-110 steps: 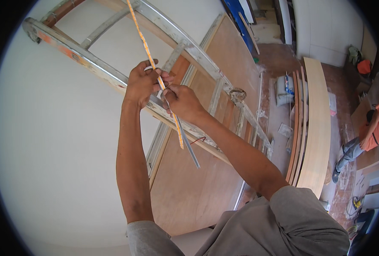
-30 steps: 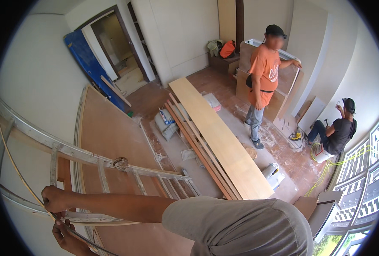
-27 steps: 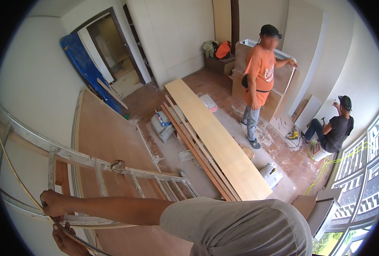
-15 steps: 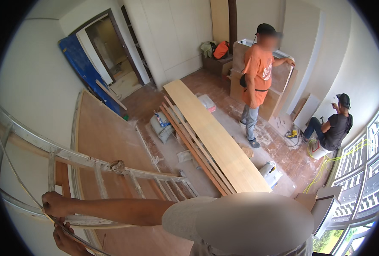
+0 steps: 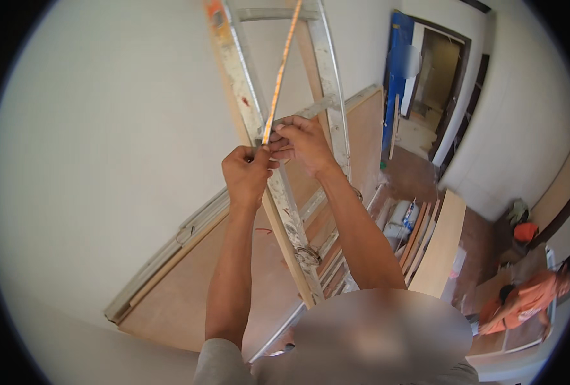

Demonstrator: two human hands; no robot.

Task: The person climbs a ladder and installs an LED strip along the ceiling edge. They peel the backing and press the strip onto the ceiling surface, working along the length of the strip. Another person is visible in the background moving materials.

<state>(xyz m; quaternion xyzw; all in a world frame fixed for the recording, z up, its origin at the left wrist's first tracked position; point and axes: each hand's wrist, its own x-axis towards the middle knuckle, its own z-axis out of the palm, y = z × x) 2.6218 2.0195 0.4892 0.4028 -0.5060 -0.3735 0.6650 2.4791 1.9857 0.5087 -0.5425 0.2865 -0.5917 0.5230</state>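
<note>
An orange-dotted narrow light strip [image 5: 280, 77] runs from the top of the view down into my fingers, in front of the paint-spattered aluminium ladder [image 5: 327, 51]. My left hand [image 5: 245, 173] grips the strip's lower part, thumb up, close against the ladder's near rail. Just right of it and a little higher, my right hand [image 5: 298, 142] pinches the same strip between thumb and bent fingers. What lies inside the left fist is partly hidden. A timber batten [image 5: 285, 263] runs along the ladder behind my forearms.
A plywood panel [image 5: 176, 289] leans on the white wall. A blue board [image 5: 397, 70] stands by a doorway. Long boards [image 5: 442, 237] lie on the floor near sacks [image 5: 397, 224]. A co-worker in orange [image 5: 522, 298] is at the lower right, by a panel.
My view has swung from the room back to the ladder, bringing both hands from the lower left to the middle. The strip now stands more upright, and the co-worker appears farther down and right.
</note>
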